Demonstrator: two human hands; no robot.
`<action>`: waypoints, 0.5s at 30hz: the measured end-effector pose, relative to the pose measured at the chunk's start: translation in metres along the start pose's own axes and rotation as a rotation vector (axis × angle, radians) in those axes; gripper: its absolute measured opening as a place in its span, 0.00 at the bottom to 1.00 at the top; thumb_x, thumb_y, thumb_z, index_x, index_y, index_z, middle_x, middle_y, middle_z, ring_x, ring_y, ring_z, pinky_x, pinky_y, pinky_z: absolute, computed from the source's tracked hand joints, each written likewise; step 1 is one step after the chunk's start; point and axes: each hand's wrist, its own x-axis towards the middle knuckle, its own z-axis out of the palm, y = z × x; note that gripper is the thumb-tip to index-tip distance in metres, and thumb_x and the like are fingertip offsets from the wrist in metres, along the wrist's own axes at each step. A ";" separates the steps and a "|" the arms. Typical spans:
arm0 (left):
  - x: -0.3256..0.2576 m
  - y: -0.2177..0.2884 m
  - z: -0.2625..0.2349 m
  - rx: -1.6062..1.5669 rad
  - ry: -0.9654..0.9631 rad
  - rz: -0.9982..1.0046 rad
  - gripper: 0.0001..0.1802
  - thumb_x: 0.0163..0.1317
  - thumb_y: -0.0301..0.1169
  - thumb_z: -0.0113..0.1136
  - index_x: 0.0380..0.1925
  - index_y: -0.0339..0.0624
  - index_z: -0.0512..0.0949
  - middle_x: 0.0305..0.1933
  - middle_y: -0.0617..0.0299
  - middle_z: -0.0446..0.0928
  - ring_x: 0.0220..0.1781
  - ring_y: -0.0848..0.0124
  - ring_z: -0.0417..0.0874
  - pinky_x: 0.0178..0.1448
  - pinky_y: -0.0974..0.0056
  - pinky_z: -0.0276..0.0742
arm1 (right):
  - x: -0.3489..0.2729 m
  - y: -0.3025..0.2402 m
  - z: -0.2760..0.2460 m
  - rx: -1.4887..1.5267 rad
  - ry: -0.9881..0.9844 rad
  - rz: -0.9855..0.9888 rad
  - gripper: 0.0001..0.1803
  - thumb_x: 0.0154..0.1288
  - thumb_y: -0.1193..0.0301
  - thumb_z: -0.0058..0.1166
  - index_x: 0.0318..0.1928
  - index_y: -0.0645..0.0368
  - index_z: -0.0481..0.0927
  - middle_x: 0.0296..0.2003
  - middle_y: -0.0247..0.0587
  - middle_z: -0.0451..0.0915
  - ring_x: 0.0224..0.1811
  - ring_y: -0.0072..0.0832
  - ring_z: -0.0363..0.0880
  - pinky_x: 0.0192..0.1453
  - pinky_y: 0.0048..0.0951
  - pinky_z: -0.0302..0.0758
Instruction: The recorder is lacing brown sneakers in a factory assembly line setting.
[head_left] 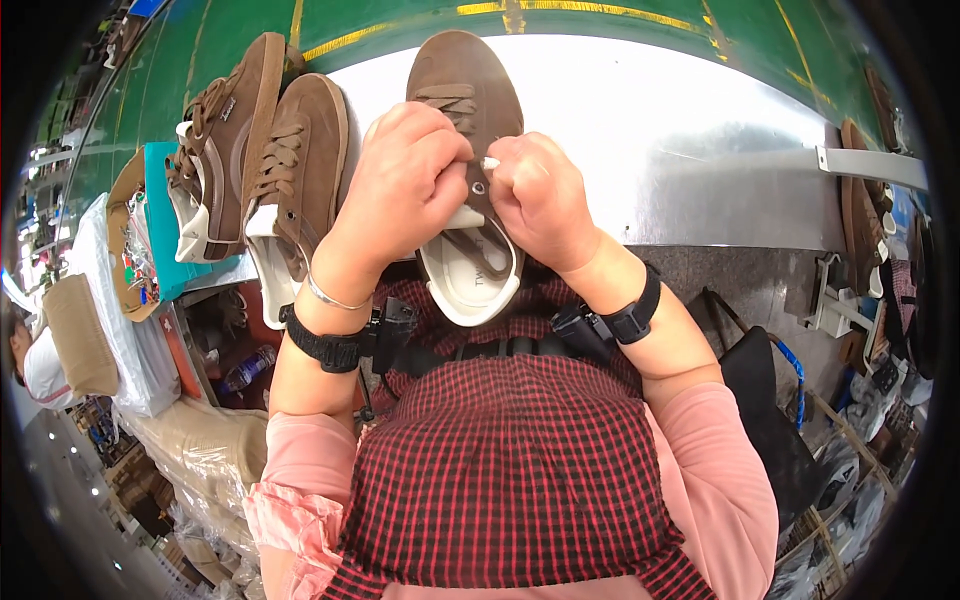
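Apron [500, 470]: black cloth crossed by a fine red grid, checked shoulder straps [682, 574]
Left sleeve [310, 452]: pink, with crumpled pink fabric [292, 520] bunched about it
Right sleeve [715, 450]: plain pink, ending near the elbow
Left hand [415, 180]: gloveless; slim silvery bangle [335, 298], black strap [325, 350] and dark boxy device [393, 333] behind it
Right hand [535, 190]: gloveless; black band [637, 316] carrying a dark block [580, 330]

A bare left hand [408, 180] and a bare right hand [540, 195], fingers curled in, meet closely over the laced upper of a brown suede shoe with a white insole [465, 72], toe pointing away across a shiny silver metal tabletop [690, 150], with two similar brown lace-up shoes [318, 150] lying to the left
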 end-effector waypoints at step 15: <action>-0.012 0.008 -0.001 -0.086 -0.051 -0.128 0.08 0.42 0.26 0.62 0.25 0.38 0.75 0.35 0.56 0.72 0.46 0.54 0.72 0.52 0.55 0.67 | -0.004 0.007 -0.004 0.075 -0.068 -0.061 0.15 0.38 0.80 0.58 0.26 0.57 0.65 0.31 0.42 0.75 0.29 0.38 0.72 0.33 0.35 0.71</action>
